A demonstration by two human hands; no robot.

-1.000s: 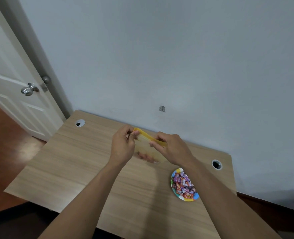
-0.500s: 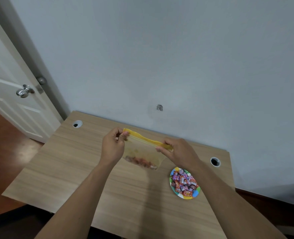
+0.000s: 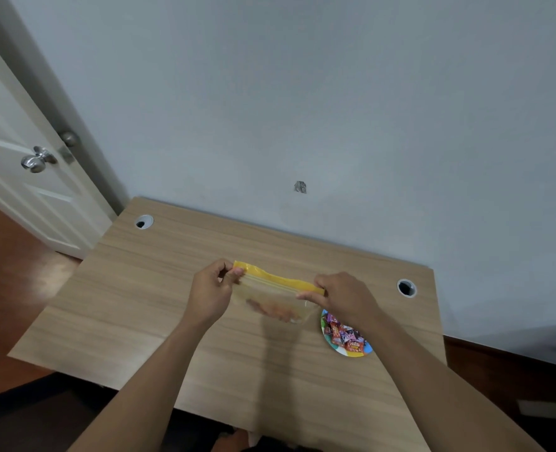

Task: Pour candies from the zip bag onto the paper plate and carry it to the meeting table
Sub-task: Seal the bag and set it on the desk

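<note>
The plate (image 3: 347,350) on the right of the bench (image 3: 159,308) already has candies (image 3: 343,334), the left hand (image 3: 209,293) and right hand (image 3: 347,296) pinch the bag (image 3: 275,296) top, and carrying looks left to do.

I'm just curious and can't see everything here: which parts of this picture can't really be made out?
- Zip bag contents, head view: blurred; seal state unclear.
- Paper plate: right side hidden by the right hand and forearm.
- Candy labels: too small.
- Desk near edge: hidden behind the arms.
</note>
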